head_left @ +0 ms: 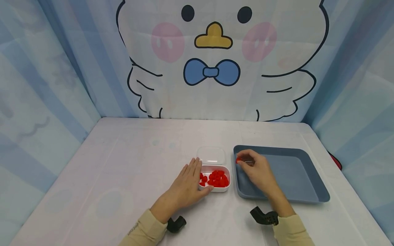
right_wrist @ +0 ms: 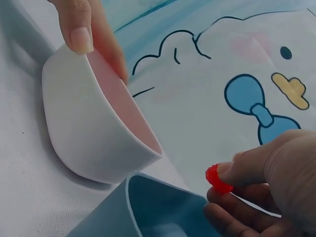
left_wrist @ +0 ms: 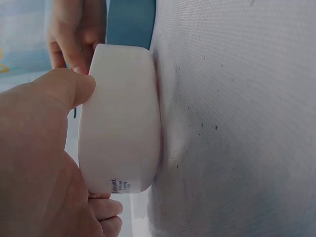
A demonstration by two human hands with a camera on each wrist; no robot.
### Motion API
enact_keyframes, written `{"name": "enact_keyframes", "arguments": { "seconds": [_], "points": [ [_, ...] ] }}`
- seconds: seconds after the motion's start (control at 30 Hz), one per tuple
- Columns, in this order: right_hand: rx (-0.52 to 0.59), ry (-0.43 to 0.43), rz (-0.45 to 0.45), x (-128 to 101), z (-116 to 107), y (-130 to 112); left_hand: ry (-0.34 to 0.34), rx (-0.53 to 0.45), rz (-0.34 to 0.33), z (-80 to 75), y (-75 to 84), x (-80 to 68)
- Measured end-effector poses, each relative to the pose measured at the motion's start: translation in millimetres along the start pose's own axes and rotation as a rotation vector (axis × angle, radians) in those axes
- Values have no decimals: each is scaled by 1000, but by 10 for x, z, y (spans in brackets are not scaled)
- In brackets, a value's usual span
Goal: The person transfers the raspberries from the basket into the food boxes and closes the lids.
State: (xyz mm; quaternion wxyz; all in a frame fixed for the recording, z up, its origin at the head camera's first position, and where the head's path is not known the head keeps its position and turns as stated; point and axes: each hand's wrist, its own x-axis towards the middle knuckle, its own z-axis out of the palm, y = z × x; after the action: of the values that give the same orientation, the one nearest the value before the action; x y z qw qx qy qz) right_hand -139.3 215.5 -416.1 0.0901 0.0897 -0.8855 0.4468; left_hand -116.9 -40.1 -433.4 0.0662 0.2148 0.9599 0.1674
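Observation:
A white plastic box [head_left: 222,189] holds several small red pieces [head_left: 218,178]. At its left side lies my left hand [head_left: 186,186], with the thumb over the near rim and the fingers along the side, holding it. In the left wrist view the thumb bends onto the white wall of the box [left_wrist: 121,118]. My right hand [head_left: 257,171] is above the left edge of the blue-grey tray [head_left: 286,174]. Between thumb and fingertips it pinches one small red bumpy piece [right_wrist: 218,178], apart from the box.
Behind the box, a clear plastic lid [head_left: 211,155] is on the white tablecloth [head_left: 101,177]. Printed curtains [head_left: 212,99] stand along the back and both sides of the table. Each wrist wears a black camera mount [head_left: 264,217].

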Motion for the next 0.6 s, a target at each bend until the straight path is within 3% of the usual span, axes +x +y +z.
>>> {"name": "enact_keyframes", "arguments": {
  "seconds": [0.6],
  "points": [
    [20,-63,-67,-32,159,-180,18,7,12,4,-4,2]
  ]
}}
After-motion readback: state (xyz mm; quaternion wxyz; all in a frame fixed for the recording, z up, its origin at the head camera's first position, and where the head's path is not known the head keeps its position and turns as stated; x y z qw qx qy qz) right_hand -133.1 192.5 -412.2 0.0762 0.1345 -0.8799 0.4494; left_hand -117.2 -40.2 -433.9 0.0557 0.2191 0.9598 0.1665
